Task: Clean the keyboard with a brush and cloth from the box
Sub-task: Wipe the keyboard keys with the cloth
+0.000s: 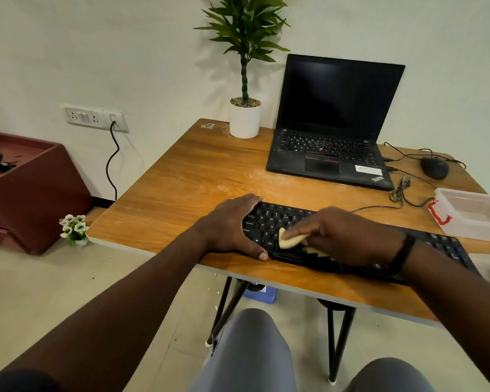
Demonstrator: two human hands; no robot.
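Note:
A black keyboard (pixel 277 219) lies along the near edge of the wooden table (pixel 198 171). My left hand (pixel 229 224) grips the keyboard's left end, fingers over its far edge and thumb on its near edge. My right hand (pixel 343 236) presses a pale yellow cloth (pixel 290 241) onto the left-hand keys; most of the cloth is hidden under the fingers. A clear plastic box (pixel 470 219) with a red latch stands at the right edge of the table. No brush is clearly in view.
A black laptop (pixel 331 128) stands open at the back, with a potted plant (pixel 244 117) to its left and a black mouse (pixel 434 167) with loose cables to its right. A maroon box (pixel 31 188) and small flowers (pixel 74 229) sit on the floor at left.

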